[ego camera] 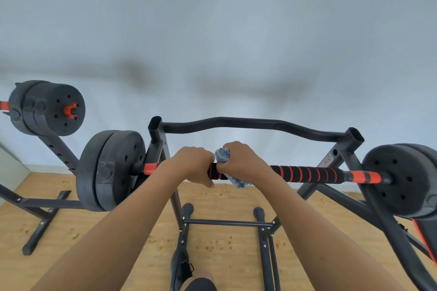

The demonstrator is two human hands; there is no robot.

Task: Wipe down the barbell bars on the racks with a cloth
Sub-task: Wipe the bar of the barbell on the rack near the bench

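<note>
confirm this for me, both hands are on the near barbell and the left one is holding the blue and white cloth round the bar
Not quite: the head view shows the blue and white cloth in the right hand, which grips it round the near barbell. The left hand grips the bar directly beside it, with no cloth.

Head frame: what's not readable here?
All head view.
Bar under the grips: hidden by left hand and right hand.
Cloth: mostly inside the right hand.
Second barbell, far left: bar cut by frame edge.
Right plates: cut by right edge.
Rack logo: too small to read.
</note>
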